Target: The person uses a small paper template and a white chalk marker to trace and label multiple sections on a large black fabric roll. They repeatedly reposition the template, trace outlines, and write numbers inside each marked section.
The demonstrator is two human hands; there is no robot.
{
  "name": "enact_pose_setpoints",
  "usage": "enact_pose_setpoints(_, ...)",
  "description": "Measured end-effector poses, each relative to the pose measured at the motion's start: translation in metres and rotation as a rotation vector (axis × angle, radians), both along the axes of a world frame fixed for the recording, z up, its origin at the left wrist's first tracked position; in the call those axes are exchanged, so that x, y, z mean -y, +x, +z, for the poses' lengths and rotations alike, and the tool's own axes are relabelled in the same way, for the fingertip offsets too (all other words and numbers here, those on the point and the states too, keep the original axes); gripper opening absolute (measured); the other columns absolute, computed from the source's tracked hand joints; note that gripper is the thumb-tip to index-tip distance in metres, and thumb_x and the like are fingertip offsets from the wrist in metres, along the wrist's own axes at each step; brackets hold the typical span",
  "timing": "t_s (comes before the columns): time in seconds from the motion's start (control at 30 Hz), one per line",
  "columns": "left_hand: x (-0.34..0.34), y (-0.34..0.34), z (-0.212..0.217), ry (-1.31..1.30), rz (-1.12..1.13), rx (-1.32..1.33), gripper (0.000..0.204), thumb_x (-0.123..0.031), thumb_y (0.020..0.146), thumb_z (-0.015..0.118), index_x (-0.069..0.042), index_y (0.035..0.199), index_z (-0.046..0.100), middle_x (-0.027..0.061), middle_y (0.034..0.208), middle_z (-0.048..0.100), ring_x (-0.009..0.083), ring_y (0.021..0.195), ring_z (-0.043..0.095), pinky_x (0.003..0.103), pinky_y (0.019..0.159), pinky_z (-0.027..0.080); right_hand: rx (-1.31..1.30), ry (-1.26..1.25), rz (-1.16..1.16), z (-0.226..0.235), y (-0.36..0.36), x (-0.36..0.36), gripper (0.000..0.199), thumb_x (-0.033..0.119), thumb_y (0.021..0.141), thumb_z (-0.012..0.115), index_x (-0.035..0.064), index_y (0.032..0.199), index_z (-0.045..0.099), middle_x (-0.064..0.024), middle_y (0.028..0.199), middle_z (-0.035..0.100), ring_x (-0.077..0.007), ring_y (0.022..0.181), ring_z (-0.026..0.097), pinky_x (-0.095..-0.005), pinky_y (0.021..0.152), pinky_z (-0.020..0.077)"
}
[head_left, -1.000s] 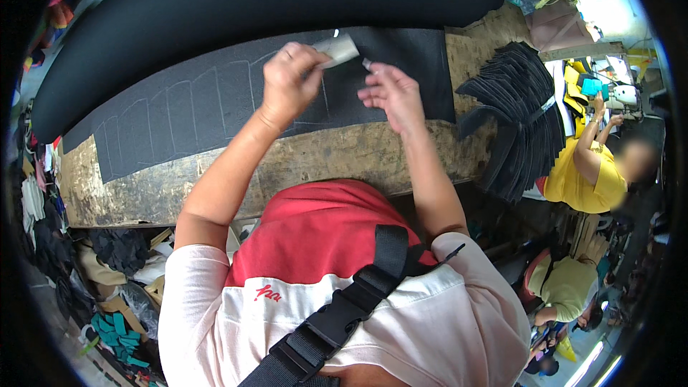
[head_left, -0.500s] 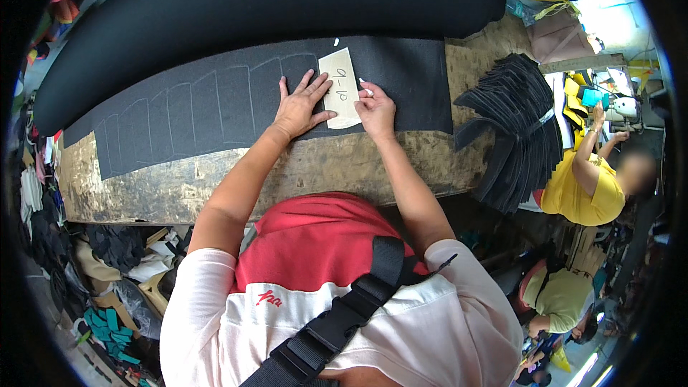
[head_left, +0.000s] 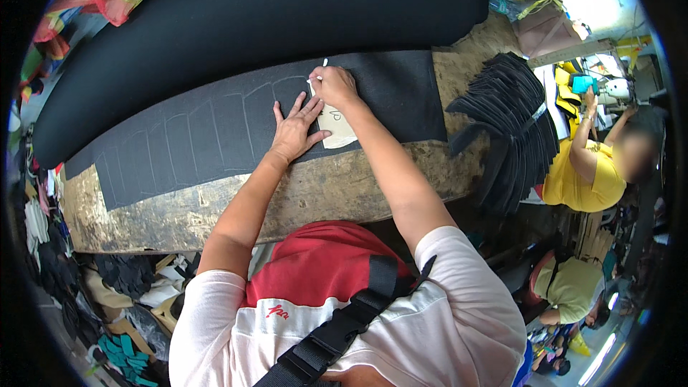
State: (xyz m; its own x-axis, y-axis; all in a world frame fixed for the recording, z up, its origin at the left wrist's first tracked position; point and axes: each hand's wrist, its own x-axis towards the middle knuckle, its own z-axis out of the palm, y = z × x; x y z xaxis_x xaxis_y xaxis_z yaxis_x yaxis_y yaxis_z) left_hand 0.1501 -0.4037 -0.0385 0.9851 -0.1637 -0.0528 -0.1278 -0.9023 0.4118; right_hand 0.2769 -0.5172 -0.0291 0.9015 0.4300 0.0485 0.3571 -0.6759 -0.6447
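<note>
A cream card template lies on a strip of black fabric. My left hand is spread flat, its fingers and thumb pressing the template's left side and the fabric beside it. My right hand crosses over the template's upper part and hides it. Its fingers pinch a white piece of chalk, mostly covered, at the template's upper left corner. Just beyond the knuckles lies another small white piece, seemingly on the fabric. Pale outlines run side by side across the fabric to the left.
A large black fabric roll lies along the far side of the worn wooden table. Stacked black cut pieces sit at the right. A person in yellow works at a sewing machine beyond. Scraps lie below left.
My right hand has moved from the template's right edge up and left to its top left corner, still pinching the chalk. My left hand stays spread on the template's left side.
</note>
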Motion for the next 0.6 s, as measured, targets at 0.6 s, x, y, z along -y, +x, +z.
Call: enact_pose_setpoints(0.6,-0.003,0.002,-0.003,-0.036,-0.037,0.017,0.072,-0.050,0.077,0.064,-0.013,0.136,0.044,0.0027,0.146,0.036,0.0256,0.139,0.023,0.071,0.101,0.009,-0.023,-0.311,-0.137,0.012,-0.099,0.083,0.012,0.007,0.077,0.056,-0.0004,0.073,0.065,-0.0228,0.074,0.063,-0.0398,0.072,0.062,-0.0476,0.070,0.0489)
